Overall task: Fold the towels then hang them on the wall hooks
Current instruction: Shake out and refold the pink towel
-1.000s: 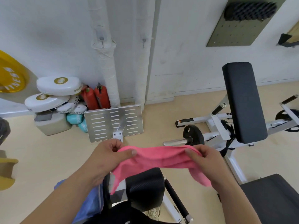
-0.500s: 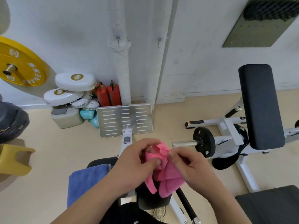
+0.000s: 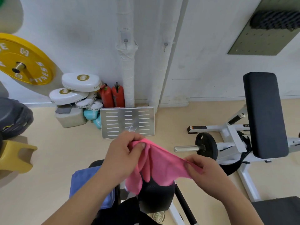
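**Pink towel stretched between two hands above the bench**

A soft pink cloth towel (image 3: 155, 163) is held in the air in the near middle of the scene, just above a black padded roller (image 3: 155, 197) of a gym machine. The left hand (image 3: 123, 156) pinches a bunched upper edge of the towel, thumb pressed against the curled fingers. The right hand (image 3: 206, 171), lower and to the right, grips the other end with its fingers curled round the fabric. Between the hands the cloth is pulled into a slanting band, and loose folds hang from it toward the roller.

A blue cloth towel (image 3: 82, 181) lies draped over a black pad at the near left, partly under the left forearm.

On the far white wall, two small metal wall hooks (image 3: 125, 41) (image 3: 165, 44) sit on white wrapped vertical pipes, well apart from the hands.

On the floor at the foot of the pipes, a silver slotted metal plate (image 3: 127, 122) leans up, with two red canisters (image 3: 112, 96) behind it. Left of these is a stack of white oval boxing pads (image 3: 81, 82), and a yellow round weight plate (image 3: 24, 59) is at the far left. On the right stands a white-framed bench with a long black padded backrest (image 3: 264, 114). A small black weight disc (image 3: 206, 145) on a steel bar is just left of it.
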`<action>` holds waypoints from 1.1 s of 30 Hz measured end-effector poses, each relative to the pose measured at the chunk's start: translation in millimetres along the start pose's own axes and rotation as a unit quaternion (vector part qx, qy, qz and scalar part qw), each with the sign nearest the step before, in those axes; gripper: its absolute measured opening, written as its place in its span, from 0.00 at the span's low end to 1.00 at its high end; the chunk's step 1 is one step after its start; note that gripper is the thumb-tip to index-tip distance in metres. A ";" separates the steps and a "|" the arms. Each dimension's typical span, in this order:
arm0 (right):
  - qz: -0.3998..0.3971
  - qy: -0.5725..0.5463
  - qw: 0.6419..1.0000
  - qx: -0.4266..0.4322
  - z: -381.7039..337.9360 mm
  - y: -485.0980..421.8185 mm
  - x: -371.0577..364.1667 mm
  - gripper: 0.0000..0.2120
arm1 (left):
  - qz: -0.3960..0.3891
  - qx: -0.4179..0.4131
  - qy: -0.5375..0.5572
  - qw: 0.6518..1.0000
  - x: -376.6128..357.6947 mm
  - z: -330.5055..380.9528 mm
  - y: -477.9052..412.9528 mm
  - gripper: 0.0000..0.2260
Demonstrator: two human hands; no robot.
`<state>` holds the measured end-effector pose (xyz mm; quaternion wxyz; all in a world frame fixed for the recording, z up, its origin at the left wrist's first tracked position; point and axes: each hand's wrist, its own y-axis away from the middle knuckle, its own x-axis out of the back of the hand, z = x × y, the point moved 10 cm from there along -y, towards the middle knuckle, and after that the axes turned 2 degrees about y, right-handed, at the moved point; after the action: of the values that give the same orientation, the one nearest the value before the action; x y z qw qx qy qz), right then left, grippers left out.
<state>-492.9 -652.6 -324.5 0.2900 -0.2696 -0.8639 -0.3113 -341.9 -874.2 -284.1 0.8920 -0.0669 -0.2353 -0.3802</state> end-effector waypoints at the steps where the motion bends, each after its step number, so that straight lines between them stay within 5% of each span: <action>1: -0.006 -0.007 1.000 -0.007 7.1 1.2 0.4 0.10 | 0.011 0.011 0.002 1.000 4.6 -3.4 -3.3 0.08; 6: 0.047 -0.160 0.985 -0.036 32.5 7.6 12.0 0.09 | 0.048 0.065 0.054 0.995 16.7 -20.0 -16.9 0.10; 11: 0.113 -0.362 0.922 -0.073 38.0 11.9 16.2 0.05 | 0.028 0.223 0.174 0.959 -11.8 -61.3 -8.6 0.05; 20: 0.054 -0.327 0.943 -0.017 -38.6 15.5 -40.5 0.15 | -0.129 0.196 0.287 0.929 -102.2 -18.3 33.2 0.07; 28: 0.135 -0.371 0.918 -0.038 -29.1 19.8 -22.0 0.07 | -0.094 0.292 0.414 0.857 -92.3 -38.2 45.5 0.13; 33: 0.126 -0.322 0.938 -0.019 -38.0 20.3 -28.2 0.09 | -0.094 0.291 0.458 0.835 -92.5 -30.5 50.7 0.09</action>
<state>-447.7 -673.6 -311.3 0.0278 -0.4673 -0.8640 -0.1851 -350.3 -787.9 -351.5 0.8359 0.3998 0.0957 -0.3637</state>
